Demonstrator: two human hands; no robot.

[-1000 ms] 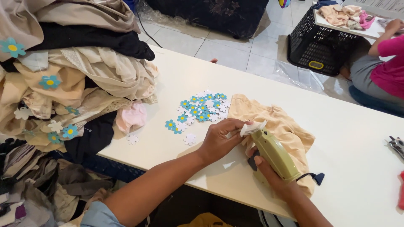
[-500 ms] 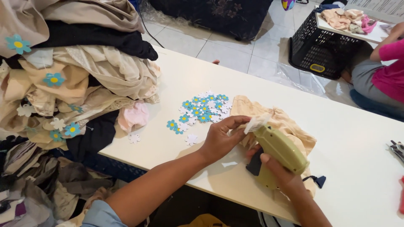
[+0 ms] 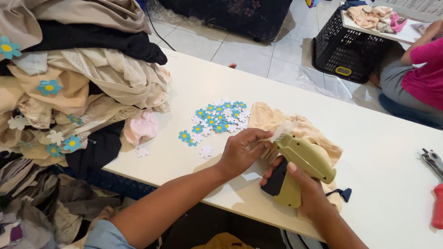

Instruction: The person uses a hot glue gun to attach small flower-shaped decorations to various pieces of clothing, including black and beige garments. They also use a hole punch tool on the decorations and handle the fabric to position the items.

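Observation:
My right hand [image 3: 308, 185] grips an olive-green tagging gun [image 3: 300, 166] with a black trigger, its nose pointing up-left. My left hand [image 3: 241, 149] pinches a fold of the beige garment [image 3: 318, 133] and a white tag right at the gun's tip. The garment lies bunched on the white table [image 3: 387, 152] under both hands. A heap of blue and white paper flower tags [image 3: 217, 117] lies just left of the garment, a few strays nearer the table edge.
A tall pile of beige, black and pink clothes [image 3: 78, 83] with flower tags fills the left. Pliers [image 3: 434, 160] and a red handle [image 3: 437, 205] lie at the right edge. A black basket [image 3: 346, 50] and a seated person in pink [image 3: 424, 78] are beyond the table.
The tagging gun has swung up from lying low on the garment, so its nose now meets my left hand's pinch. My left hand has stayed on the fabric.

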